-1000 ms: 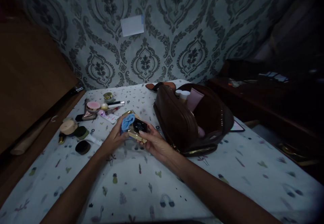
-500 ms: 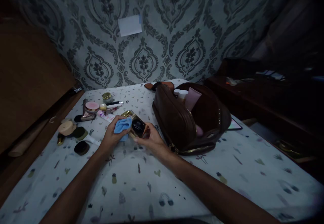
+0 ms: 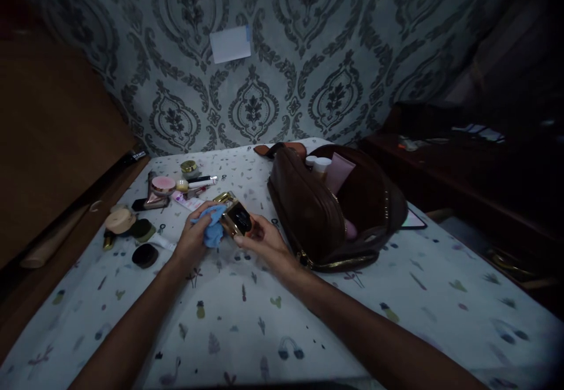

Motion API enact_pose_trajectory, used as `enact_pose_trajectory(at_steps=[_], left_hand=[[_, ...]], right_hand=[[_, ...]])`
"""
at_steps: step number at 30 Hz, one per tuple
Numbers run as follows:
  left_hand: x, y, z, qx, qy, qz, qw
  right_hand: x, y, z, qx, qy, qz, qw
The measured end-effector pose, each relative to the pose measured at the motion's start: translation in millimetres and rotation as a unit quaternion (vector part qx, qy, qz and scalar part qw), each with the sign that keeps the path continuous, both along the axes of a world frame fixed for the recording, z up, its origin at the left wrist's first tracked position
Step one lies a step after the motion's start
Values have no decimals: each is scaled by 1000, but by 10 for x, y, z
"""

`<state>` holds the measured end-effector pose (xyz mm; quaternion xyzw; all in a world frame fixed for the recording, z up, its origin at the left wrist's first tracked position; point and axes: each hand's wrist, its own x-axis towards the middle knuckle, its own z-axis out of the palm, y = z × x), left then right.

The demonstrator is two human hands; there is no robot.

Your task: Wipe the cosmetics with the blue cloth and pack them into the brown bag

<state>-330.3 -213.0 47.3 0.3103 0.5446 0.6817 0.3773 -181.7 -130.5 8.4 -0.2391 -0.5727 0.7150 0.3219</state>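
My left hand point(image 3: 194, 234) is closed on a crumpled blue cloth point(image 3: 214, 231), which touches the left end of a black and gold bottle point(image 3: 238, 219). The fingers of my right hand point(image 3: 267, 242) wrap round that bottle from the right, holding it tilted above the table. Its label is too dim to read. Just behind the bottle lies a gold item point(image 3: 224, 197), partly hidden. To the right of my hands a brown bag point(image 3: 304, 202) stands unzipped, with a pink tube point(image 3: 341, 172) and a white-capped bottle point(image 3: 322, 165) inside.
Several cosmetics lie on the left of the patterned tablecloth point(image 3: 233, 331), among them a pink compact point(image 3: 163, 185), a gold-lidded jar point(image 3: 189, 168), a dark round lid point(image 3: 145, 255) and a beige jar point(image 3: 120, 221). A lit phone point(image 3: 414, 220) sits behind the bag. A wallpapered wall closes the back.
The blue cloth has shifted off the bottle's top face toward its left end, and the bottle is turned a little. The whole view has moved slightly.
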Motion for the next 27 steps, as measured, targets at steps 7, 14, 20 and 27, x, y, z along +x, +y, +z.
enact_pose_trajectory(at_steps=[7,14,20,27], left_hand=[[-37,-23,-15,18,147,42,988],[45,-21,-54,-6,280,111,954],[206,-66,-46,28,410,77,909],[170,-102,91,78,453,132,879]], right_hand=[[74,-32,105,-245,90,163,951],[79,-15,119,-320,91,220,917],[55,-14,58,-315,99,186,925],[40,-56,22,-253,71,197,945]])
